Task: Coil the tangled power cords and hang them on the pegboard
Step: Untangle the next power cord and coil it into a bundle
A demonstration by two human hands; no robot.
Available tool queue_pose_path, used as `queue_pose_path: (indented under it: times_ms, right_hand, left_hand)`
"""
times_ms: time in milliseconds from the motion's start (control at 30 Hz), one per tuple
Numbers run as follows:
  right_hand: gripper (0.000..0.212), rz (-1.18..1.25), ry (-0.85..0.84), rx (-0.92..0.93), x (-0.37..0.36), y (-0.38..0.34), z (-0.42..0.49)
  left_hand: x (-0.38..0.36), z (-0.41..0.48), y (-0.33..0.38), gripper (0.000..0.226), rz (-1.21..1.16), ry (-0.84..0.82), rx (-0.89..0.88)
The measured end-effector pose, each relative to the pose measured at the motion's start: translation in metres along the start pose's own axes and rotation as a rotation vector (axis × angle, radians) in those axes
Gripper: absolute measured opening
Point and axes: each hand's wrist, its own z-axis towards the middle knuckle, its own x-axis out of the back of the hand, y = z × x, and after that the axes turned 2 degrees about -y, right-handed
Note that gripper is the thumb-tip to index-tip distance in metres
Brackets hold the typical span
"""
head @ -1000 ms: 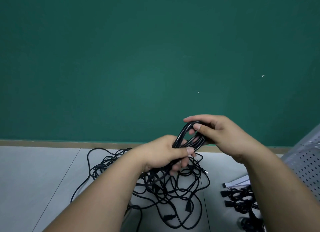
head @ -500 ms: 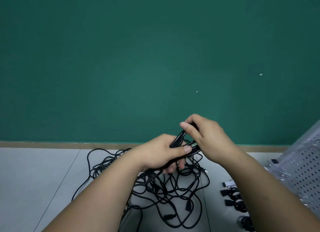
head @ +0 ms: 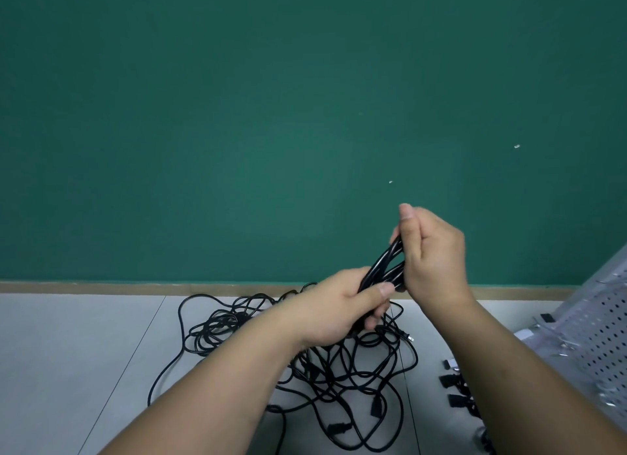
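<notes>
Power cord loops point(head: 385, 268), black and gathered into a short bundle, sit between the two hands, raised in front of the green wall point(head: 237, 115). The left hand point(head: 339, 310) grips the bundle's lower end, its thumb laid across the strands and its fingers curled underneath. The right hand point(head: 431, 254) closes round the upper end, thumb pointing up. Below both hands the tangled cords point(head: 339, 380) lie in a loose heap on the pale floor point(head: 68, 353). At the right edge a white pegboard point(head: 604, 336) shows, tilted, with a few small black bundles point(head: 458, 393) near it, partly hidden by the right forearm.
</notes>
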Motion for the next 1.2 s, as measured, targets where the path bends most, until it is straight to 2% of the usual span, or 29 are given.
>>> queue_pose_path:
  times_ms: [100,233,333,433,533,633,767,900,1000,1067,1133,1200]
  right_hand:
    - [0.053,-0.097,-0.063,0.071,-0.012,0.004,-0.008]
    - [0.056,-0.128,-0.112,0.032,-0.023,0.007,-0.009]
    - [0.044,-0.013,-0.160,-0.047,-0.021,0.008,-0.005]
    - [0.034,0.239,-0.274,-0.236,-0.019,0.005,-0.011]
    - [0.056,0.480,-0.503,-0.508,-0.019,-0.002,-0.021]
    - [0.071,0.521,-0.744,-0.664,-0.023,-0.008,-0.033]
    - [0.072,0.480,-0.948,-0.707,-0.033,-0.012,-0.047]
    - [0.043,0.289,-1.159,-0.546,-0.019,-0.014,-0.043]
    - [0.021,0.136,-1.276,-0.498,-0.007,-0.013,-0.039]
    - [0.013,0.157,-1.237,-0.438,0.002,-0.017,-0.031]
    - [0.009,0.322,-1.076,-0.384,0.015,-0.023,-0.020]
    - [0.010,0.552,-0.835,-0.387,0.029,-0.028,-0.009]
  left_hand:
    - [0.013,0.004,-0.008,0.017,0.231,-0.007,0.082]
    - [0.005,0.007,-0.024,0.021,0.244,0.171,0.139]
    - [0.002,0.009,-0.029,0.027,0.136,0.199,0.119]
    - [0.009,0.013,-0.026,0.023,-0.012,0.283,0.036]
    - [0.026,0.014,-0.024,0.019,-0.197,0.360,-0.041]
    - [0.038,0.014,-0.023,0.023,-0.335,0.426,-0.080]
    - [0.042,0.013,-0.015,0.009,-0.552,0.553,-0.101]
    - [0.057,0.016,-0.016,0.011,-0.651,0.814,-0.134]
    - [0.080,0.013,-0.030,0.014,-0.340,0.990,-0.117]
    - [0.090,0.008,-0.041,0.011,-0.034,1.018,-0.067]
    - [0.093,0.005,-0.046,0.011,0.223,0.947,0.011]
    - [0.088,0.007,-0.045,0.019,0.406,0.794,0.102]
